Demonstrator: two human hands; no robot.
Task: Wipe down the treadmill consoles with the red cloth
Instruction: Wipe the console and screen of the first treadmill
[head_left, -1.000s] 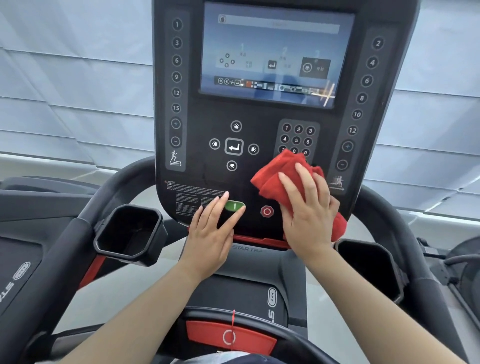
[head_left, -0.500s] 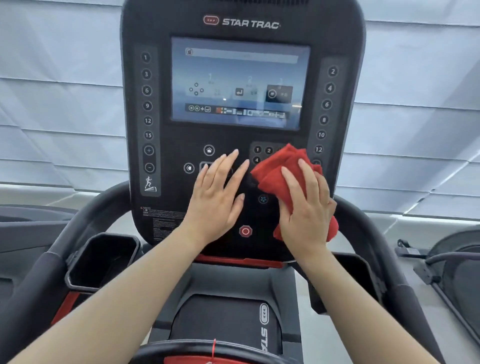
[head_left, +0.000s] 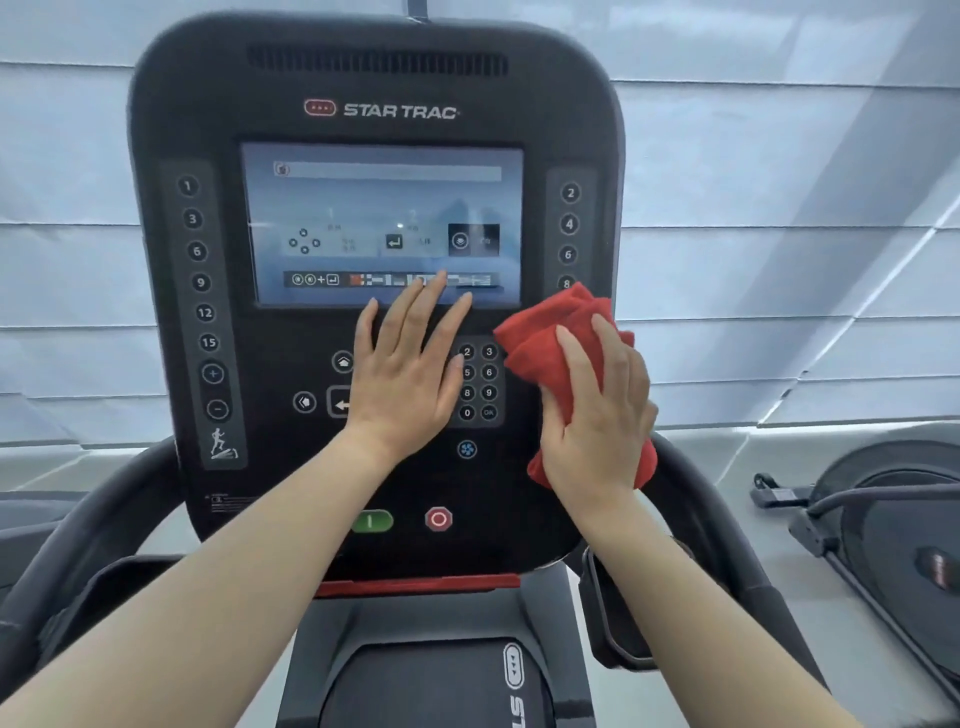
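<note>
Climbing the console, both hands now sit higher than a second ago: my right hand clutches the red cloth at four o'clock of the screen, left hand spread flat. Lower panel looks done; screen probably next.

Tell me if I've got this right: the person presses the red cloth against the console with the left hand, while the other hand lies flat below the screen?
Not quite. The head view shows the red cloth under the right hand, not the left. The left hand lies flat and bare on the console, fingertips reaching the screen.
</note>
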